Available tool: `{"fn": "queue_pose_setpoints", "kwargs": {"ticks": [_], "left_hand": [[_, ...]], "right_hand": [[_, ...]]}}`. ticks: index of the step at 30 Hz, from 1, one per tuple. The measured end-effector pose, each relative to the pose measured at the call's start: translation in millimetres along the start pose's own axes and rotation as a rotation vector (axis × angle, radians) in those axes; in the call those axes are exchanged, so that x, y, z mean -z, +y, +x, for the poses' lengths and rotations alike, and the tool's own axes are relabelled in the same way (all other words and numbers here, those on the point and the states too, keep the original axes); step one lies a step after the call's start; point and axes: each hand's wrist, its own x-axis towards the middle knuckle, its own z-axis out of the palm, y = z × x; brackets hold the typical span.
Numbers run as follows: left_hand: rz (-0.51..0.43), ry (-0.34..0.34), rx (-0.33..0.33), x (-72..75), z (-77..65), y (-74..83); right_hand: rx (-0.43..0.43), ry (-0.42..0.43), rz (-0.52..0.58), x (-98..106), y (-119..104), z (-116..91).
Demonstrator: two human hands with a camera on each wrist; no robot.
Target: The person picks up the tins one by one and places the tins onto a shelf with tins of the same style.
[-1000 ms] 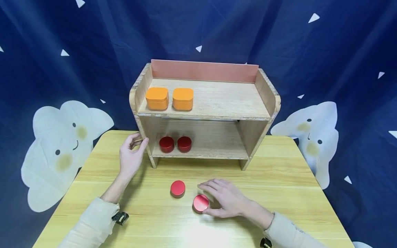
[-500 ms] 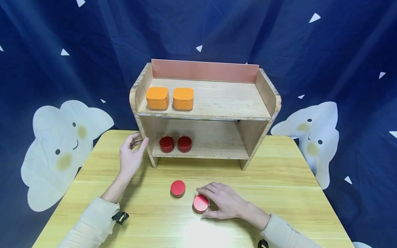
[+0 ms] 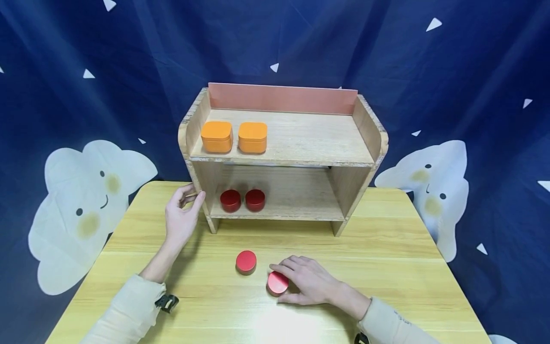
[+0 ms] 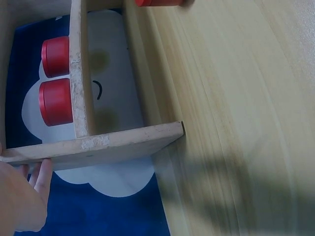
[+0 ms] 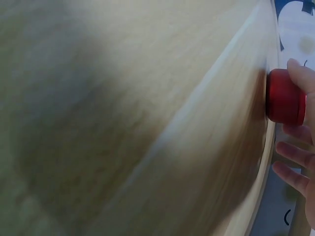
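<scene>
Half-open, your right hand is gripping a red cylinder. Left hand is pinching the wooden shelf, presumably bracing it.

Studio-like setup: table, cloud-print backdrop

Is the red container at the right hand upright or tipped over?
Upright: in the head view, the red container stands on the table, its flat round top facing up.
</scene>
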Motion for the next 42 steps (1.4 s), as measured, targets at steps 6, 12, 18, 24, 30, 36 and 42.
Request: {"fn": "queue_pose_setpoints", "kwargs": {"ticks": [6, 12, 18, 24, 30, 36, 42], "left_hand": [[-0.010, -0.002, 0.002, -0.5, -0.3, 0.7], [-0.010, -0.007, 0.000, 0.1, -0.1, 0.6], [-0.006, -0.010, 0.007, 0.1, -0.1, 0.2], [0.003, -0.007, 0.003, 0.3, 0.4, -0.5], [-0.001, -0.008, 0.002, 0.7, 0.4, -1.3], [-0.001, -0.006, -0.002, 0.1, 0.4, -1.5], [0.005, -0.002, 0.005, 0.0, 0.3, -1.1]], "right_hand": [[0.037, 0.039, 0.000, -1.5, 0.8, 0.0], [0.069, 0.064, -0.002, -1.6, 2.1, 1.0], [0.070, 0.073, -0.017, -2.2, 3.9, -1.0], [0.051, 0.079, -0.049, 0.2, 7.4, -3.7], [0.049, 0.120, -0.071, 7.5, 12.9, -5.4], [0.066, 0.194, -0.085, 14.6, 19.5, -3.6], [0.070, 0.263, -0.076, 22.7, 24.8, 0.8]]}}
